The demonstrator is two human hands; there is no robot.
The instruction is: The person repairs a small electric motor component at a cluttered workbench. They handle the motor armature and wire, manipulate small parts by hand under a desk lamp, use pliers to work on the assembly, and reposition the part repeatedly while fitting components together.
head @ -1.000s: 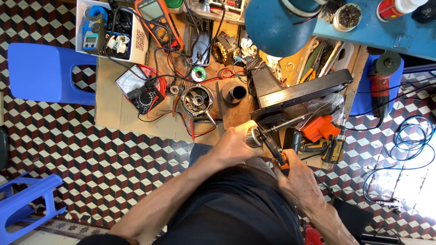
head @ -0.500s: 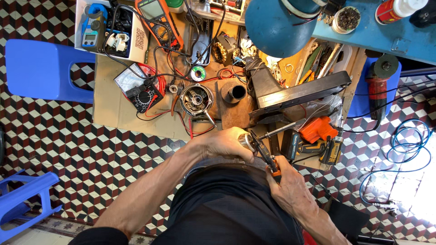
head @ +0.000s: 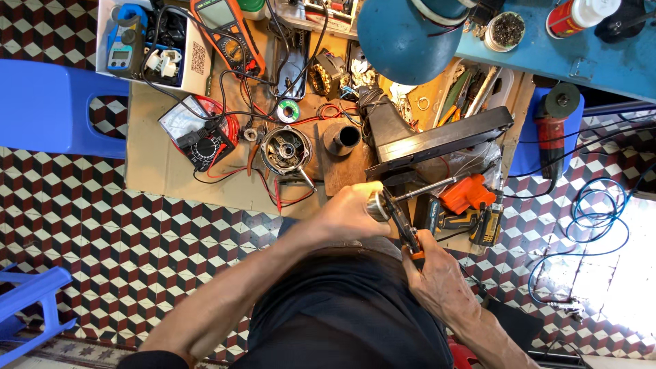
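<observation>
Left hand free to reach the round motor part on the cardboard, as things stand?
Probably not right away. The left hand is wrapped around a small metal cylinder that the right hand works with pliers. The motor part lies close ahead, path unobstructed.

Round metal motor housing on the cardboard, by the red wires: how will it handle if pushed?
The round metal motor housing looks heavy for its size and stiff. Lying flat on the cardboard sheet, it should slide, not roll. Attached red wires may drag.

left hand (head: pixel 352 212) grips small silver metal cylinder (head: pixel 375 205) | right hand (head: pixel 437 277) holds orange-handled black pliers (head: pixel 402 227) touching it
</observation>
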